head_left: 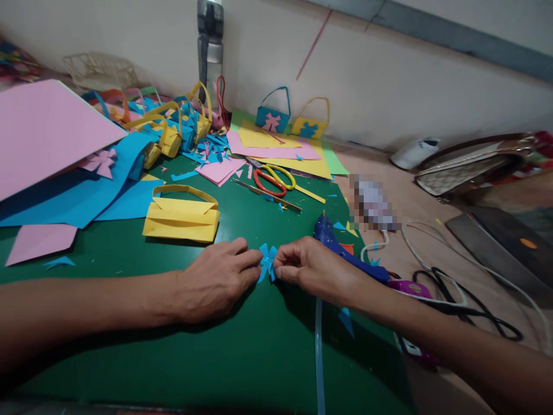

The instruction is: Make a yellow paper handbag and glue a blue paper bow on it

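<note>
A small blue paper bow lies on the green tabletop between both hands. The fingertips of my left hand are closed on its left side. On its right side, my right hand pinches the bow between thumb and fingers. Just behind my left hand stands a yellow paper bag with a paper handle. A blue glue gun rests beyond my right wrist, partly covered by the forearm. Below that arm a translucent glue stick lies lengthwise on the table.
Scissors with red and yellow handles lie behind the hands. Finished paper bags lean against the wall, with more piled at the left beside pink sheets. Cables and a dark purse occupy the right.
</note>
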The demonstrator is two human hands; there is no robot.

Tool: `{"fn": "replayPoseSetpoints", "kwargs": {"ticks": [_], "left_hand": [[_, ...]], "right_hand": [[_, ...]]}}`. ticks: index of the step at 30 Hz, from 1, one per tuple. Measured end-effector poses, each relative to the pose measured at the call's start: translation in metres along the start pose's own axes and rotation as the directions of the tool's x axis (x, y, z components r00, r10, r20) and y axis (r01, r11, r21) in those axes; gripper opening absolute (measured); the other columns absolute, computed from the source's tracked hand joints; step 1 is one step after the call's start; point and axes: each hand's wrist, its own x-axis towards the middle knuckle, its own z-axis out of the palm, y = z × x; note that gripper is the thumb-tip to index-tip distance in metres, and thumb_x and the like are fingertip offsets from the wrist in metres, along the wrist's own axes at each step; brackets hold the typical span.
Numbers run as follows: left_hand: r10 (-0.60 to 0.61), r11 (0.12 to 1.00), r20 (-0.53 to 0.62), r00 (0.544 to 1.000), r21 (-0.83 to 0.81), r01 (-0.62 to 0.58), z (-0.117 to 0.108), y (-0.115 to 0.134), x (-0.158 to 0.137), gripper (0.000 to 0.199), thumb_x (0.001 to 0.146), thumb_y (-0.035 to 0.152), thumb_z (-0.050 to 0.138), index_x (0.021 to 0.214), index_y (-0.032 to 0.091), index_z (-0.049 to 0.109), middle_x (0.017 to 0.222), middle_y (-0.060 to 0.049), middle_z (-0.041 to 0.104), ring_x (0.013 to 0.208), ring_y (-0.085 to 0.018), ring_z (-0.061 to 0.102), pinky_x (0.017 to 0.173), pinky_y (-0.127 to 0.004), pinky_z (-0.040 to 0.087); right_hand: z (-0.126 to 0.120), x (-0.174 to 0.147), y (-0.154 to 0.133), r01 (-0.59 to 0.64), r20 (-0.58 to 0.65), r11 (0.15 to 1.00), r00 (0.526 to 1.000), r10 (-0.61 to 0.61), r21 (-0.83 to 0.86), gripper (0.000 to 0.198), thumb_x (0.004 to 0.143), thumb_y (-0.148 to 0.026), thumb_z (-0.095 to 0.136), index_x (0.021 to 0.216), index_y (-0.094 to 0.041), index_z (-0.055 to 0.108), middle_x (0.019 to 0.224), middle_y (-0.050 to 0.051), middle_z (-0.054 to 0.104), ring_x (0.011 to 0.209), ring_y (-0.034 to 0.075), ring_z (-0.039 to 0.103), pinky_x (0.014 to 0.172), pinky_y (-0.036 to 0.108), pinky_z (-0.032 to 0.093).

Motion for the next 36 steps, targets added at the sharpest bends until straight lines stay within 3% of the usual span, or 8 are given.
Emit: {"fn": "replayPoseSetpoints", "kwargs": {"ticks": [13, 36], "left_hand": [[0.004, 1.000, -0.046, 0.999, 0.007, -0.003, 0.001, 0.000, -0.001, 0.018, 0.084, 0.014, 0.043, 0.090, 0.014, 0.060, 0.102, -0.009, 0.059, 0.078, -0.021, 0.044, 0.066, -0.035, 0.042], [0.014, 1.000, -0.097, 0.995, -0.011, -0.015, 0.001, 0.000, -0.002, 0.019, 0.087, 0.016, 0.041, 0.090, 0.014, 0.060, 0.100, -0.008, 0.060, 0.076, -0.021, 0.044, 0.064, -0.034, 0.041]], "right_hand": [[0.002, 0.003, -0.007, -0.132, -0.020, 0.985, 0.991, 0.130, -0.108, 0.017, 0.071, -0.021, 0.049, 0.054, -0.017, 0.050, 0.048, -0.005, 0.039, 0.045, 0.008, 0.033, 0.039, 0.022, 0.018], [-0.004, 0.010, -0.027, -0.225, -0.052, 0.925, 0.974, 0.220, -0.306, 0.016, 0.067, -0.012, 0.054, 0.054, -0.015, 0.061, 0.045, -0.004, 0.043, 0.043, 0.008, 0.038, 0.039, 0.020, 0.025]]}}
